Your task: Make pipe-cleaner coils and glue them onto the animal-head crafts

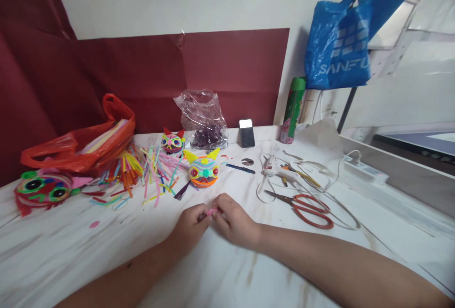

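Note:
Between the fingertips of my left hand (190, 225) and my right hand (232, 220) is a small pink piece (212, 212), pinched from both sides. Its exact kind is too small to make out, and fingers cover part of it. Both hands are closed and meet low over the table's middle. Just beyond them sits a colourful animal-head figure (204, 173) with yellow ears and red eyes. A flat pink round piece (94, 224) lies on the table left of my left hand. Orange-handled scissors (309, 209) rest to the right of my right hand.
Bundles of colourful pipe cleaners (156, 170) lie left of centre by a red plastic bag (95, 147). Two more animal-head figures, one red-eared (173, 141) and one green-eyed (44, 189), stand farther off. A white glue gun (282, 173) with its cord lies right. A green spray can (293, 109) stands behind.

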`<state>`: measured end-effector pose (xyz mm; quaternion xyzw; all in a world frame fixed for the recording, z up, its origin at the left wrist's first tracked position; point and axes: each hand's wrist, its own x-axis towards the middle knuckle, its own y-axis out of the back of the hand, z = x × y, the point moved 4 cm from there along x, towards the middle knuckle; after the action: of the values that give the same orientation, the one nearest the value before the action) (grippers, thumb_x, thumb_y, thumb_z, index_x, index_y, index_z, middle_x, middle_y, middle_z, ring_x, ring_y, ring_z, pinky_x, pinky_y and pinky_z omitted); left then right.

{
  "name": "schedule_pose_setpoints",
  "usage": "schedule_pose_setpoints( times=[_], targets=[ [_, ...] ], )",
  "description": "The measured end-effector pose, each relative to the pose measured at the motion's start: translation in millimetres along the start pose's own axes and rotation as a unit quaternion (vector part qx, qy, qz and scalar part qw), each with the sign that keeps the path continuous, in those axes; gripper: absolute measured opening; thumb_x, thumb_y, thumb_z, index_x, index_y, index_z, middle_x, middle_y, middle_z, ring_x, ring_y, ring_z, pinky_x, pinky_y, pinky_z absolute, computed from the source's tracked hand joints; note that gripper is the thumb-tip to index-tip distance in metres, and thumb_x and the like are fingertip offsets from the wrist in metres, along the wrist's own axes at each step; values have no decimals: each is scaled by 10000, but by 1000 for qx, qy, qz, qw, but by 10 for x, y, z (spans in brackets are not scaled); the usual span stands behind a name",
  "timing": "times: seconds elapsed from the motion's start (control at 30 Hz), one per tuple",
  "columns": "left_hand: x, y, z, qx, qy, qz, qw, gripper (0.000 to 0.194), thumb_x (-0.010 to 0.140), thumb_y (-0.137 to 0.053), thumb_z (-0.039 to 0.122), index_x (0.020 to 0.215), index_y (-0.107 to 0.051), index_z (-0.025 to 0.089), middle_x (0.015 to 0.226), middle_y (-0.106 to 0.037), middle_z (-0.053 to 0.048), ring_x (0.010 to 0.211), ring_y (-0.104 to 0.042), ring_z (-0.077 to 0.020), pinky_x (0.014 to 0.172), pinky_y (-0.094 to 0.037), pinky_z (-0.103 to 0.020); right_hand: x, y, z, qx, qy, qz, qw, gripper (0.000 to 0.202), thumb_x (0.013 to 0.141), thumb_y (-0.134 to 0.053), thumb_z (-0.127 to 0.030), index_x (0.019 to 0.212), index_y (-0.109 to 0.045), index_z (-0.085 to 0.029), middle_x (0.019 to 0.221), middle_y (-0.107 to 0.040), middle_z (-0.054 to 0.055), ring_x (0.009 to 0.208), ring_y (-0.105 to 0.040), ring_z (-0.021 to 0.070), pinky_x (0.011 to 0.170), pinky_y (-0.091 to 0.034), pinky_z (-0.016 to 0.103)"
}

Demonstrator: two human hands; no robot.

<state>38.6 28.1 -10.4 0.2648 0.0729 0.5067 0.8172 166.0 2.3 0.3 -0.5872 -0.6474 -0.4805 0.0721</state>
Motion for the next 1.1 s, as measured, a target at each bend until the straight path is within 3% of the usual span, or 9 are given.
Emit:
schedule_pose_setpoints(
  times=[1.1],
  targets=[
    [2, 3, -2, 0, 4, 2, 1000, 254, 746, -496, 371, 602, -455, 166, 567, -371, 41, 560, -338, -107, 531, -273, -232, 1, -2, -5, -4, 6, -1, 1000, 113, 784, -433, -102, 752, -415, -208, 743, -505, 39, 701, -471, 165, 631, -430, 307]
  ],
)
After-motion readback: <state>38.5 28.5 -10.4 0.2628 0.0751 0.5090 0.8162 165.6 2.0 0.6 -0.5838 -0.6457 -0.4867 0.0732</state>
